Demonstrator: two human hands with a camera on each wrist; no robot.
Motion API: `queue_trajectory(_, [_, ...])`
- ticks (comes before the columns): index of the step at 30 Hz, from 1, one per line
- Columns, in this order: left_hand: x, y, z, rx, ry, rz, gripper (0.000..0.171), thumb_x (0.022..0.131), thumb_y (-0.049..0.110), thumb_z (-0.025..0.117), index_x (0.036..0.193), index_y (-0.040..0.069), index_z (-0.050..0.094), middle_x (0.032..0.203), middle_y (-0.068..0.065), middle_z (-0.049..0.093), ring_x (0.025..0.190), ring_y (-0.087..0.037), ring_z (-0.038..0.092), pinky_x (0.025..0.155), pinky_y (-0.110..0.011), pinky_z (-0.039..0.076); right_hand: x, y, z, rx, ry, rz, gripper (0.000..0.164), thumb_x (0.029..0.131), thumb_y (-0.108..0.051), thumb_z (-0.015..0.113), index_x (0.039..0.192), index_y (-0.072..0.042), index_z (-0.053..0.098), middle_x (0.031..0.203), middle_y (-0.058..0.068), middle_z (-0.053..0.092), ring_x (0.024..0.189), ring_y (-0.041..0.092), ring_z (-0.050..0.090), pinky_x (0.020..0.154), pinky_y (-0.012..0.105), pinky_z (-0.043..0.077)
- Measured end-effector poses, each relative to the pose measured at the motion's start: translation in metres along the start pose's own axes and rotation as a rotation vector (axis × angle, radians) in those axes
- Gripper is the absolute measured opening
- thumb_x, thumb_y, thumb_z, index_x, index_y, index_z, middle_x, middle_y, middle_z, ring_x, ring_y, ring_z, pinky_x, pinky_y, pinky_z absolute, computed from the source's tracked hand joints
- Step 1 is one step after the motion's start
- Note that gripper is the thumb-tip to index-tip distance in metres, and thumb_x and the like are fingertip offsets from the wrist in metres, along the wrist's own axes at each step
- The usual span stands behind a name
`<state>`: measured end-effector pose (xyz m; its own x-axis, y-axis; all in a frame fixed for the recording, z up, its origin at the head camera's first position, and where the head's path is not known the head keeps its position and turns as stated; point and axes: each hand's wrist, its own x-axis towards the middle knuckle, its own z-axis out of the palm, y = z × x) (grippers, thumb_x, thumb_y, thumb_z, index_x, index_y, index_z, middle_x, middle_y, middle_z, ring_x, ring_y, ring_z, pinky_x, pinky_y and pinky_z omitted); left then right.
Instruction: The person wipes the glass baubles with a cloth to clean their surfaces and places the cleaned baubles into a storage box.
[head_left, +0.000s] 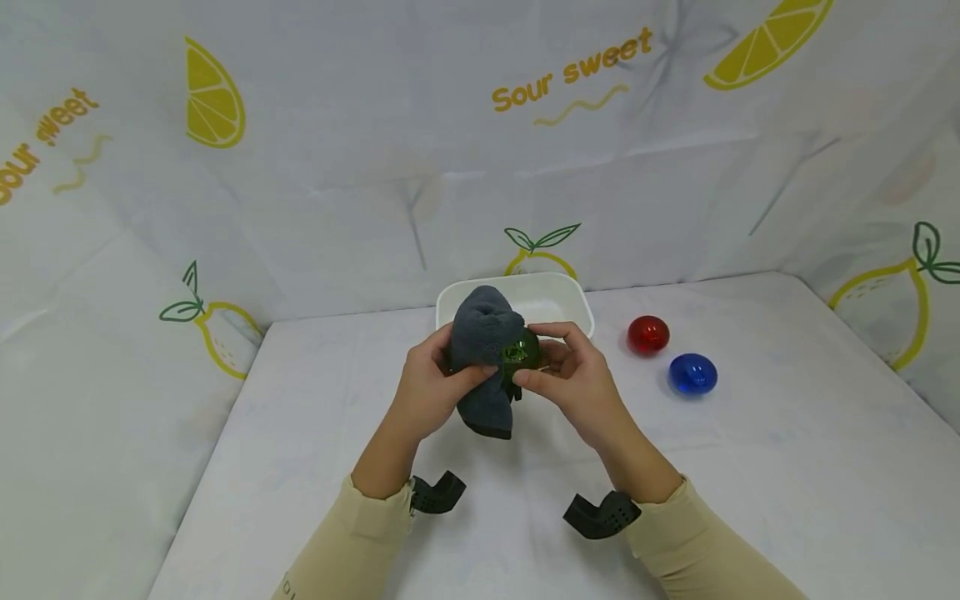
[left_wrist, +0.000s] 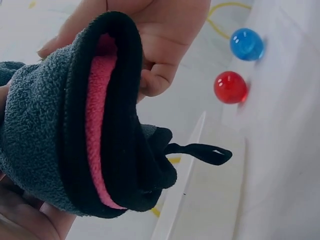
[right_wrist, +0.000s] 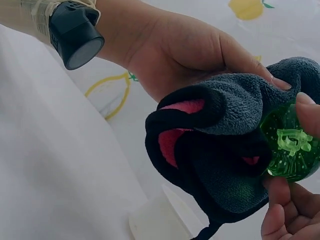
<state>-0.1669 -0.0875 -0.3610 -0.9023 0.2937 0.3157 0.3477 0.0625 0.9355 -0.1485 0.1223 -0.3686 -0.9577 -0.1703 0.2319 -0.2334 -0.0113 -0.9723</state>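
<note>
A clear green ball (right_wrist: 292, 145) with a small figure inside is held up over the table, pinched between the thumb and fingers of my right hand (head_left: 573, 371). My left hand (head_left: 435, 383) grips a folded grey cloth (head_left: 483, 325) against the ball's left side. Black edging, a pink inner face and a black hanging loop (left_wrist: 207, 153) show on the cloth in the left wrist view. Part of the ball is covered by the cloth, and in the left wrist view the ball is hidden.
Behind the hands stands a white plastic tray (head_left: 555, 292), partly hidden by the cloth. To the right on the white-covered table (head_left: 787, 467) lie a red ball (head_left: 648, 335) and a blue ball (head_left: 692, 374). A lemon-printed sheet (head_left: 360, 225) hangs around the table.
</note>
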Motion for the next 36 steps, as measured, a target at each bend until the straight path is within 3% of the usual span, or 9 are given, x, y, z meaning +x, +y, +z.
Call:
queue_trajectory(11, [0.0006, 0.0009, -0.0012, 0.010, 0.002, -0.019, 0.048, 0.086, 0.006, 0.074, 0.131, 0.009, 0.059, 0.119, -0.011, 0.067, 0.106, -0.022, 0.066, 0.091, -0.040, 0.056, 0.0002, 0.0013, -0.0008, -0.041, 0.038, -0.080, 0.063, 0.073, 0.009, 0.081, 0.129, -0.006, 0.055, 0.133, 0.006, 0.055, 0.101, 0.019, 0.065, 0.087, 0.027, 0.056])
queue_trajectory(18, [0.0003, -0.0009, -0.0022, -0.008, 0.014, -0.042, 0.046, 0.086, 0.008, 0.074, 0.130, 0.010, 0.060, 0.118, -0.012, 0.067, 0.105, -0.023, 0.066, 0.089, -0.040, 0.056, 0.0008, 0.0044, 0.0000, -0.098, -0.006, -0.130, 0.066, 0.072, 0.010, 0.081, 0.128, -0.009, 0.053, 0.129, 0.006, 0.054, 0.112, 0.022, 0.064, 0.093, 0.027, 0.053])
queue_trajectory(22, [0.0007, -0.0017, -0.0027, -0.009, 0.010, -0.062, 0.047, 0.086, 0.010, 0.075, 0.130, 0.012, 0.060, 0.118, -0.011, 0.067, 0.105, -0.023, 0.066, 0.088, -0.040, 0.057, 0.0002, 0.0066, 0.0004, -0.203, -0.026, -0.224, 0.068, 0.071, 0.012, 0.081, 0.128, -0.011, 0.054, 0.129, 0.004, 0.052, 0.114, 0.023, 0.064, 0.098, 0.027, 0.050])
queue_trajectory(26, [0.0004, -0.0016, -0.0027, -0.005, -0.005, -0.080, 0.048, 0.087, 0.013, 0.075, 0.132, 0.013, 0.059, 0.120, -0.010, 0.066, 0.107, -0.022, 0.066, 0.089, -0.039, 0.057, -0.0007, 0.0085, -0.0004, -0.397, -0.007, -0.357, 0.063, 0.069, 0.010, 0.084, 0.123, -0.011, 0.059, 0.127, 0.002, 0.053, 0.114, 0.017, 0.061, 0.097, 0.025, 0.051])
queue_trajectory(30, [0.0004, -0.0024, -0.0033, -0.001, -0.018, -0.082, 0.048, 0.088, 0.013, 0.073, 0.134, 0.013, 0.058, 0.121, -0.010, 0.066, 0.108, -0.023, 0.066, 0.089, -0.040, 0.056, -0.0002, 0.0084, -0.0018, -0.571, 0.024, -0.515, 0.058, 0.069, 0.006, 0.086, 0.120, -0.007, 0.062, 0.128, 0.007, 0.056, 0.119, 0.021, 0.057, 0.100, 0.021, 0.048])
queue_trajectory(33, [0.0007, -0.0029, -0.0042, 0.001, -0.020, -0.075, 0.048, 0.088, 0.013, 0.073, 0.134, 0.012, 0.058, 0.121, -0.011, 0.066, 0.107, -0.023, 0.066, 0.089, -0.040, 0.056, 0.0002, 0.0072, -0.0025, -0.604, 0.043, -0.575, 0.059, 0.068, 0.003, 0.087, 0.121, -0.006, 0.064, 0.127, 0.010, 0.059, 0.119, 0.024, 0.058, 0.102, 0.018, 0.045])
queue_trajectory(36, [0.0008, -0.0033, -0.0052, 0.000, -0.023, -0.070, 0.049, 0.088, 0.012, 0.073, 0.134, 0.012, 0.058, 0.121, -0.012, 0.066, 0.107, -0.023, 0.066, 0.090, -0.041, 0.056, -0.0003, 0.0065, -0.0031, -0.593, 0.065, -0.563, 0.061, 0.067, -0.001, 0.089, 0.122, -0.007, 0.065, 0.124, 0.008, 0.063, 0.115, 0.023, 0.061, 0.098, 0.020, 0.048])
